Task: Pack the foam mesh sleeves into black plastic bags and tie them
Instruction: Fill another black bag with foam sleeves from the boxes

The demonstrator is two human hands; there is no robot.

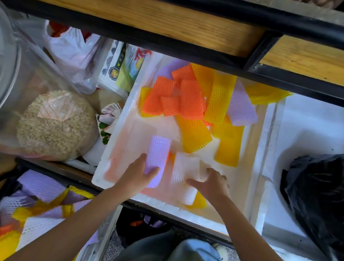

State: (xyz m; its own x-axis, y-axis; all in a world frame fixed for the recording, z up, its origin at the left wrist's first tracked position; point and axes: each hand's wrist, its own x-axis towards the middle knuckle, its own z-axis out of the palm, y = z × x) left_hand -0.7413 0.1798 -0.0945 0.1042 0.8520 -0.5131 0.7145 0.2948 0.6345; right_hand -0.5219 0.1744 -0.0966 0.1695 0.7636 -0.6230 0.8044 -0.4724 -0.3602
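Left hand [138, 175] pinches 1 lilac sleeve [158, 150]; right hand [211, 184] grips 1 white sleeve [184, 169], fingers [214, 172] curled. Recommend stacking sleeves flat before bagging.

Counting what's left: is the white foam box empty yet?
Not empty: the box holds a pile of orange, yellow and purple sleeves; the left hand holds a purple sleeve, the right hand white sleeves.

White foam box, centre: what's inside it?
Orange sleeves, yellow sleeves and purple sleeves lie heaped at the far end. The left hand holds the near purple sleeve; the right hand grips white sleeves. Whatever lies beneath the heap and the hands is covered.
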